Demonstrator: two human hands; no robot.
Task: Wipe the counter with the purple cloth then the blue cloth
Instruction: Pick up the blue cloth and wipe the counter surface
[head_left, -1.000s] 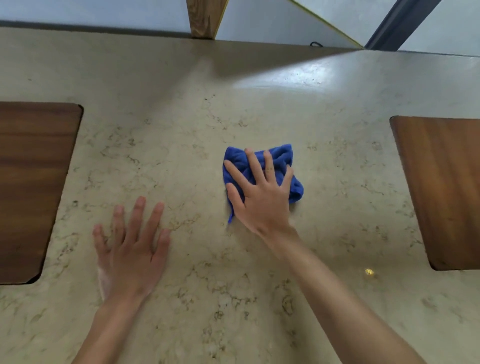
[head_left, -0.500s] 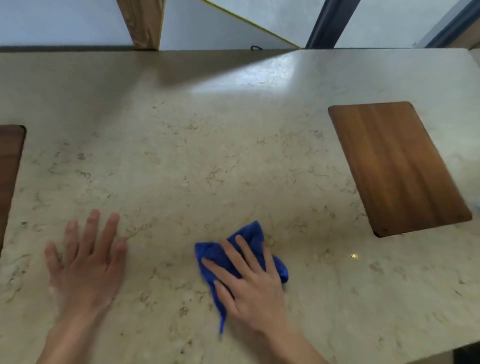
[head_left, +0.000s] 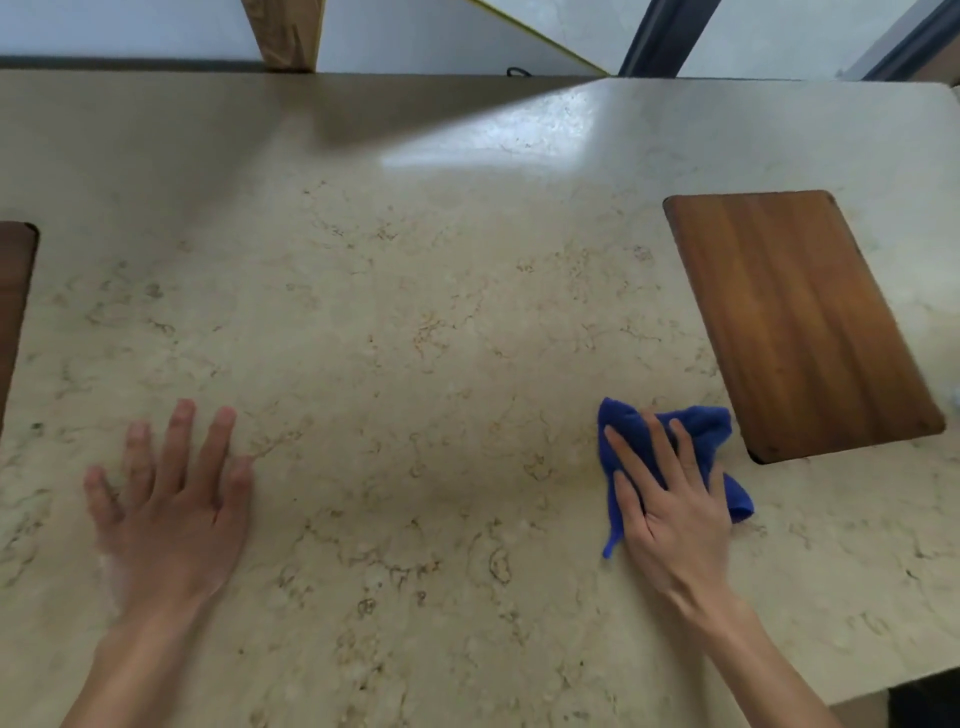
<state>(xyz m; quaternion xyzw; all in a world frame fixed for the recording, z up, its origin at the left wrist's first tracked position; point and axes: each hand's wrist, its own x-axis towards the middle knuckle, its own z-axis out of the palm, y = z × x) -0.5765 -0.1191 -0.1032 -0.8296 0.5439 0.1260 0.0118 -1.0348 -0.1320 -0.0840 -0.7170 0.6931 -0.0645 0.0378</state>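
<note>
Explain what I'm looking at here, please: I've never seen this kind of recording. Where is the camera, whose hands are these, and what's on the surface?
There is no machine here. A person wears a wide-angle camera on the head, so the single view looks forward and down at that person's own two bare hands.

The surface is a beige stone-look counter. The right hand lies flat with straight fingers on a crumpled blue cloth, pressing it against the counter as for wiping. The left hand rests flat on the bare counter and holds nothing.

Just beyond the cloth, to the right, lies a brown wooden board. A strip of another brown wooden piece shows at the left edge. The task also names a purple cloth, but none is visible.
</note>
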